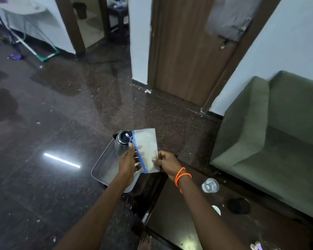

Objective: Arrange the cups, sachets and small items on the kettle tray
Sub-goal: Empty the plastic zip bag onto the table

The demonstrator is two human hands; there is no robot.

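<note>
I hold a clear zip bag (147,147) with a blue seal strip in front of me, above the table's far end. My left hand (128,161) pinches the bag at the blue strip. My right hand (167,162), with orange bands on the wrist, grips the bag's lower right edge. Pale contents show through the plastic. Behind the bag a steel kettle (122,143) with a black lid stands on a metal tray (102,168). A clear glass (210,185) stands on the dark table to the right.
The dark glossy table (170,210) also carries a black round item (239,206), a white round item (216,210) and small items (256,246) at the bottom edge. A green sofa (278,138) stands to the right. Wet dark floor (52,123) lies to the left.
</note>
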